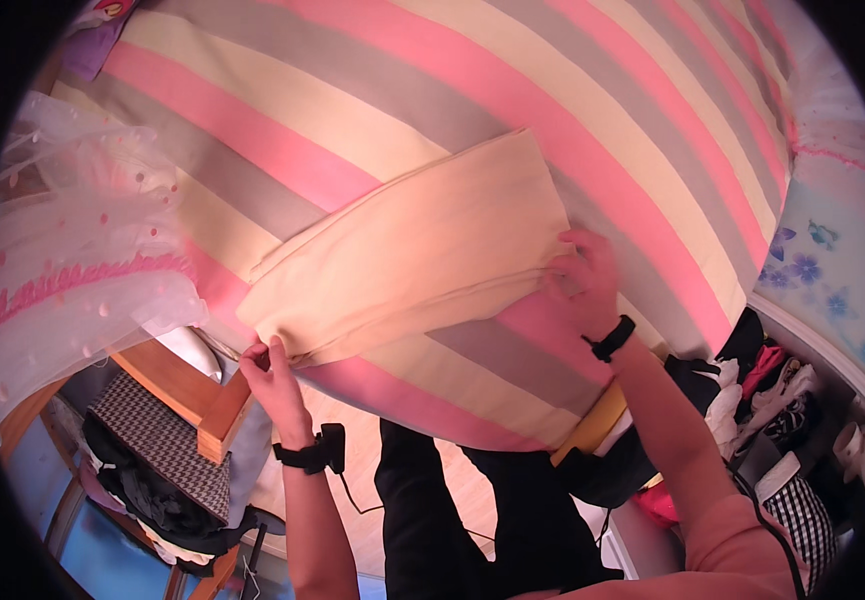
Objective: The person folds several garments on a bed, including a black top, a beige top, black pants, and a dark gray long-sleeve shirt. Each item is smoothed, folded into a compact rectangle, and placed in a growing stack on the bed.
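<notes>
A cream-coloured cloth point(417, 232), folded into a long flat strip, lies slantwise on a bed sheet striped in pink, cream and grey point(597, 82). My left hand point(275, 379) pinches its lower left corner between thumb and fingers. At the right end, my right hand point(586, 277) is on the cloth's lower corner with fingers bent; it is slightly blurred, and whether the fingers grip the edge cannot be told. Layered edges show along the near side of the cloth. Both wrists wear black bands.
A sheer net curtain with pink trim point(102, 277) hangs at the left. Below it are a wooden bed frame part point(214, 427) and a stack of clothes with a houndstooth piece point(162, 427). Clothes point(777, 405) fill a drawer or bin at the right, beside a flowered panel point(815, 262).
</notes>
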Available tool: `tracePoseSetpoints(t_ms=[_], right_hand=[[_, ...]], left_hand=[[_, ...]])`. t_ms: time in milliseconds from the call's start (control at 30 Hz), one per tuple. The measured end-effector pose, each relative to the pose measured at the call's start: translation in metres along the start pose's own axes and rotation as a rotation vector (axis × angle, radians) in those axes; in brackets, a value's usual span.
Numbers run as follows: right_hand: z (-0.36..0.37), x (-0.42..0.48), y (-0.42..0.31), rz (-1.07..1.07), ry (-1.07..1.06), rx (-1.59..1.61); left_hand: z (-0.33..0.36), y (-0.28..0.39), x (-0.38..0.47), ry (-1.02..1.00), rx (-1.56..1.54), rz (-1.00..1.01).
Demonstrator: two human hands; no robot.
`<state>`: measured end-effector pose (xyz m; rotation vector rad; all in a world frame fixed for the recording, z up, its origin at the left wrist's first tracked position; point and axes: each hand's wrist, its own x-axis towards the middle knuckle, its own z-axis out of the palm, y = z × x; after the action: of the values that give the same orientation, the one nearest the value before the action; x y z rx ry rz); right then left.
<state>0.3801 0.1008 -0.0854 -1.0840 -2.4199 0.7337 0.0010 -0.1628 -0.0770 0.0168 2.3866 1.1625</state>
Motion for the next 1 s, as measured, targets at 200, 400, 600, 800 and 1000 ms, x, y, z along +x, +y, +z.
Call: tracePoseSetpoints(t_ms=[200, 400, 600, 800, 1000], right_hand=[[0.012, 0.003, -0.004, 0.009, -0.076, -0.051], [0.005, -0.004, 0.005, -0.002, -0.026, -0.065], [0.01, -0.02, -0.084, -0.039, -0.243, 0.289], [0.102, -0.007, -0.184, -0.042, -0.517, 0.775], [0.097, 0.009, -0.083, 0.254, -0.178, 0.078]], left_hand=[[0.007, 0.022, 0.006, -0.169, -0.175, -0.126], [-0.006, 0.046, -0.006, -0.253, -0.367, -0.062], [-0.011, 0.095, -0.05, -0.418, -0.447, 0.143], [-0.031, 0.122, -0.097, -0.644, -0.621, 0.14], [-0.046, 0.109, -0.073, -0.432, -0.559, 0.105]])
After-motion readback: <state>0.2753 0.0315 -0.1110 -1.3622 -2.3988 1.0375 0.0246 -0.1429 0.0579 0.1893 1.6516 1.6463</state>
